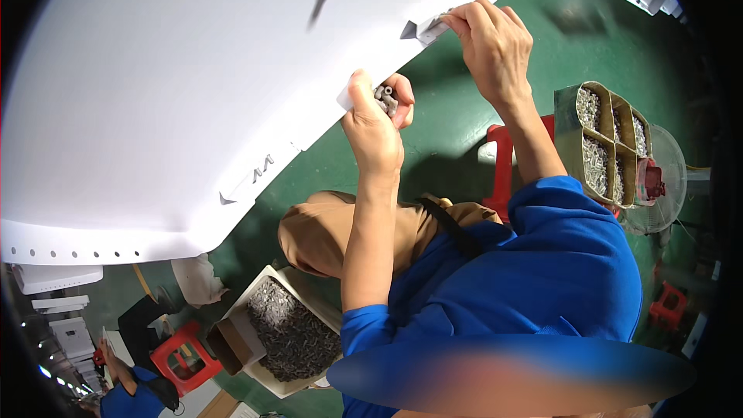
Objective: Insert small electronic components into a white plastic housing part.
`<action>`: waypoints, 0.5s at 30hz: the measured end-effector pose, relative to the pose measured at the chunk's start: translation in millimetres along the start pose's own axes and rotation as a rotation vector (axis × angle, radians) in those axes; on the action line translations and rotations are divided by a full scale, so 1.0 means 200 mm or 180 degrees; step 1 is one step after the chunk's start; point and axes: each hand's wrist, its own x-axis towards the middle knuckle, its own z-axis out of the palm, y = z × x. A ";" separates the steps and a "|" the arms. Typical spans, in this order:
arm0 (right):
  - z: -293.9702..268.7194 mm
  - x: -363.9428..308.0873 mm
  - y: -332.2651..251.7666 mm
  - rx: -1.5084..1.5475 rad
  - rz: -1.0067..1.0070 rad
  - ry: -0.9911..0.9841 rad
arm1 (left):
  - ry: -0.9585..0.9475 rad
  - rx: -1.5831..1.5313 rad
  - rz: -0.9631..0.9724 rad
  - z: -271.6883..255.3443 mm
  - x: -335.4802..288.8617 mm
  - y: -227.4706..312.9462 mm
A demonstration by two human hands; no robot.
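A large white moulded panel [170,101] with a curved edge fills the upper left. My left hand [374,135] is at its near edge, the thumb lying against the white rim. Its fingers curl around several small grey hollow cylindrical pieces [386,101]. Farther right along the same edge, my right hand [499,50] is closed in a pinch at a small white raised bracket [430,28]. Whatever lies between those fingertips is too small and too hidden to name. Two dark slots [263,169] show beside another bracket, lower on the edge.
A white bin [267,275] of small metal pieces stands below left. At right are a divided box [569,120] of small parts, a fan [672,178] and a red stool [503,170]. Another person [131,395] works at the lower left beside a red stool [186,371].
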 end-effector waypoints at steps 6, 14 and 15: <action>0.04 0.02 0.04 -0.0184 -0.0015 -0.0070 | -0.0044 -0.0001 -0.0065 0.03 0.02 -0.01; 0.01 -0.05 0.06 0.0643 0.0413 -0.0018 | 0.0237 -0.0158 0.0126 0.08 0.04 -0.04; 0.01 -0.06 0.08 0.0663 0.0487 0.0110 | 0.0208 -0.0137 0.0147 0.09 0.04 -0.04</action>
